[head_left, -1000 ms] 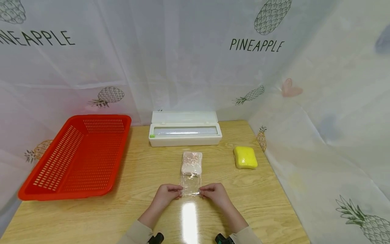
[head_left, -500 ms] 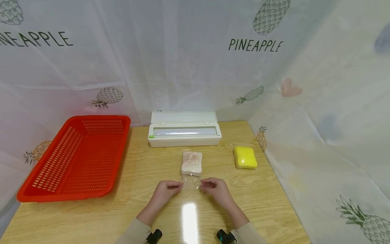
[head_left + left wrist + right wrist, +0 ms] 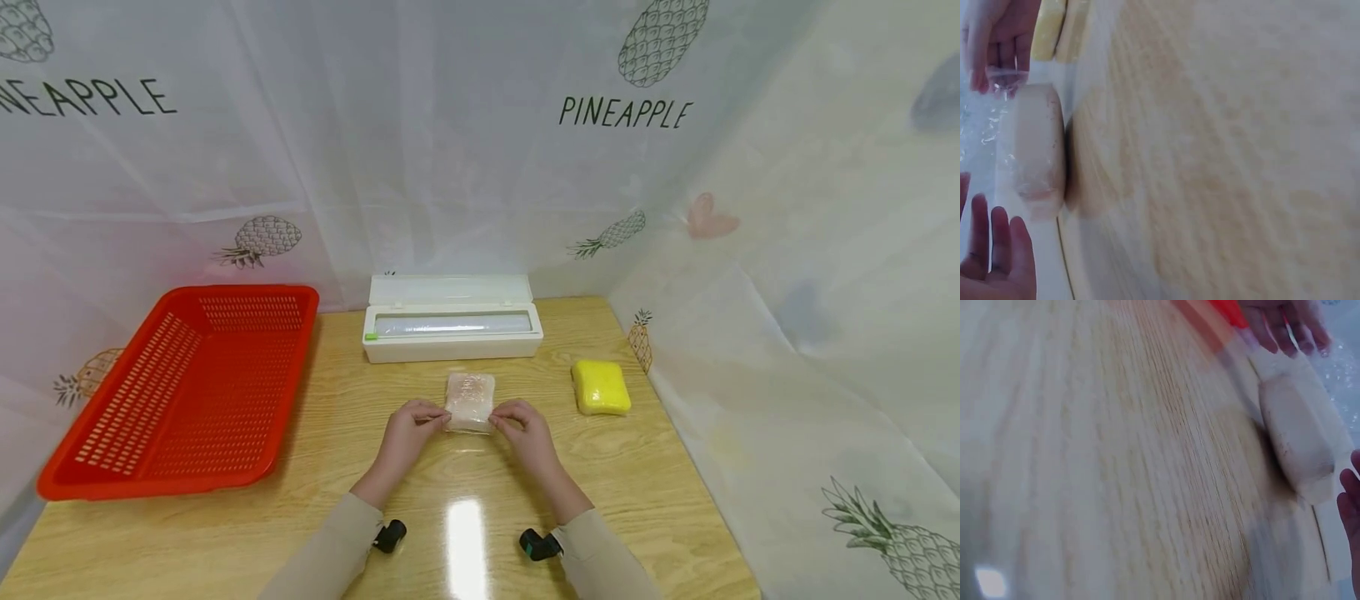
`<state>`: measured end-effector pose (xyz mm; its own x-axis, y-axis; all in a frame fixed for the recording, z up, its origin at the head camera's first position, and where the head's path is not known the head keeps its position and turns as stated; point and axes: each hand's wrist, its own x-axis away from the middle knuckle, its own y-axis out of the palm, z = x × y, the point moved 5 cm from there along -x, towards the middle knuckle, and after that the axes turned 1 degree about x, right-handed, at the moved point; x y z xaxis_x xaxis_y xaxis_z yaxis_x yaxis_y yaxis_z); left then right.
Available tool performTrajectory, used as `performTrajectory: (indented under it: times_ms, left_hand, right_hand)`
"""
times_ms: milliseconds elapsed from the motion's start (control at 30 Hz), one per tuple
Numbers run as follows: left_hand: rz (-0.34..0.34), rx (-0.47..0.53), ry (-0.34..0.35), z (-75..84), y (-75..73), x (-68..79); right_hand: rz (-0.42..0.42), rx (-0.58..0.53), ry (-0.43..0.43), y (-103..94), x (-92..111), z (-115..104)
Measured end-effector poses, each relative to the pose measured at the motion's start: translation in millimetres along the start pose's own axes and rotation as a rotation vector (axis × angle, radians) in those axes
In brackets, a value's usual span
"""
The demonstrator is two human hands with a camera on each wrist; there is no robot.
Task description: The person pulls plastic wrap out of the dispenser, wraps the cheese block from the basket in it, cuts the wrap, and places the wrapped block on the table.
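Note:
A pale, pinkish-white rounded block (image 3: 471,396) lies on the wooden table in front of me. Clear cling film (image 3: 988,128) wraps it, and a loose flap of the film is lifted over its near side. My left hand (image 3: 407,433) pinches the flap's left corner between thumb and fingers. At the right corner, my right hand (image 3: 529,437) pinches the film the same way. Both sets of fingertips are right at the block's near corners. In the wrist views the film looks stretched and shiny between the hands, above the block.
Behind the block stands a white cling film dispenser (image 3: 453,349), its lid raised and a film roll (image 3: 450,324) inside. A film-wrapped yellow block (image 3: 602,387) lies to the right. At the left is a red plastic basket (image 3: 217,375). A printed curtain (image 3: 465,150) hangs behind the table.
Both hands have moved forward from the table in front of the block to its near edge, carrying the film flap up over it. The block has stayed in place.

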<state>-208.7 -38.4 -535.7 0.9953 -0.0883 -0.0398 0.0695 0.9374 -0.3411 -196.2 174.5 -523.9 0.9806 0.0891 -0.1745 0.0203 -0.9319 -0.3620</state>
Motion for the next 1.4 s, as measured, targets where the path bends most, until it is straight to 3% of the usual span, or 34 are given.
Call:
performTrajectory:
  times_ms: [133, 467, 633, 800, 967, 1133, 1200, 1267, 1400]
  left_hand:
    - [0.012, 0.045, -0.037, -2.7, 4.0, -13.8]
    - [0.076, 0.139, -0.126, -9.6, 11.7, -37.4]
    - [0.093, 0.210, -0.206, -15.7, 16.5, -41.4]
    - [0.098, 0.237, -0.250, -20.7, 19.7, -41.9]
    - [0.120, 0.264, -0.284, -28.2, 20.5, -42.9]
    - [0.152, 0.278, -0.244, -31.1, 19.1, -44.9]
    - [0.148, 0.257, -0.216, -29.4, 19.5, -45.2]
    - [0.141, 0.194, -0.172, -25.1, 19.6, -45.0]
    - [0.128, 0.035, -0.059, -12.5, 19.7, -44.7]
  right_hand:
    - [0.032, -0.033, 0.015, 1.1, -10.2, -10.1]
    - [0.205, -0.076, 0.083, 17.9, -32.1, 34.6]
    - [0.255, -0.051, 0.070, 20.8, -33.3, 43.2]
    - [0.302, -0.028, 0.114, 22.5, -31.1, 47.5]
    - [0.324, -0.119, 0.164, 21.2, -27.7, 40.4]
    - [0.312, -0.243, 0.186, 13.2, -27.7, 23.0]
    - [0.311, -0.269, 0.199, 11.6, -30.0, 27.5]
    - [0.305, -0.253, 0.181, 11.0, -32.8, 35.3]
    - [0.244, -0.149, 0.058, 13.0, -40.1, 44.7]
